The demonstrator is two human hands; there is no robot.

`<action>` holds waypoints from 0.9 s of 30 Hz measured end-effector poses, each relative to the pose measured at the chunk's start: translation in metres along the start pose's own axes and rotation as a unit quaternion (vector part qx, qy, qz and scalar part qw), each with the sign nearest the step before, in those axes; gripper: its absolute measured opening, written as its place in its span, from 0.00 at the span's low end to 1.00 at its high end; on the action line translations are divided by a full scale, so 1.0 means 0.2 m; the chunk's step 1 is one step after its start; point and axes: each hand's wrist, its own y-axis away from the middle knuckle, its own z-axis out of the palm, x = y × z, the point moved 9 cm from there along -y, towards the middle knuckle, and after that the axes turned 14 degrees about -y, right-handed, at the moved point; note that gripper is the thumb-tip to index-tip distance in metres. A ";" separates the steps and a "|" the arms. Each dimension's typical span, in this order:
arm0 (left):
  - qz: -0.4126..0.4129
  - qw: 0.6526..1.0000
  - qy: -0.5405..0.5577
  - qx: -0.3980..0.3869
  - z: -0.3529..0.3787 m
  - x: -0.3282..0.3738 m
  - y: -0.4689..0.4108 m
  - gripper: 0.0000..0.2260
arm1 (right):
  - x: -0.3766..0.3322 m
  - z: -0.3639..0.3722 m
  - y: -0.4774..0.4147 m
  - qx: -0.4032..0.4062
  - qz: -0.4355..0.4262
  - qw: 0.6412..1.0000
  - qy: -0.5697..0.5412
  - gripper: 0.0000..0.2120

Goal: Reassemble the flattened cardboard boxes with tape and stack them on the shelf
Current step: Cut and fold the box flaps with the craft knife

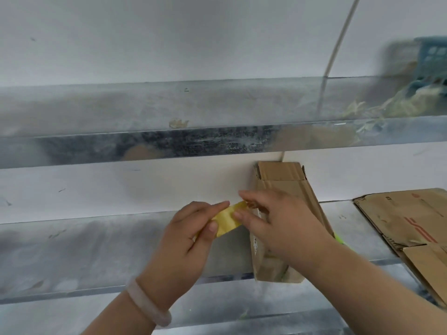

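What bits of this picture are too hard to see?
All in the head view:
tape: whether it comes off a roll is hidden by the left hand and right hand.
upright cardboard box: its middle is covered by the right hand.
flattened cardboard: cut off by the right edge.
blue basket: blurred, cut off by the right edge.
green thing: mostly behind the right wrist.
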 end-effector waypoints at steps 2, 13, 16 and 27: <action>0.016 1.000 -0.013 0.006 -0.04 0.03 -0.02 0.15 | -0.01 -0.04 -0.01 0.041 0.010 0.997 -0.062 0.17; 0.064 0.991 -0.114 -0.013 -0.06 0.11 -0.08 0.17 | 0.04 -0.10 -0.01 0.096 0.061 0.983 -0.142 0.04; 0.070 0.988 -0.135 -0.027 -0.04 0.12 -0.09 0.17 | 0.03 -0.09 0.00 0.076 0.070 0.989 -0.103 0.06; 0.036 0.970 -0.200 -0.137 0.12 0.06 -0.10 0.29 | 0.10 -0.07 0.10 0.067 0.136 0.959 -0.239 0.06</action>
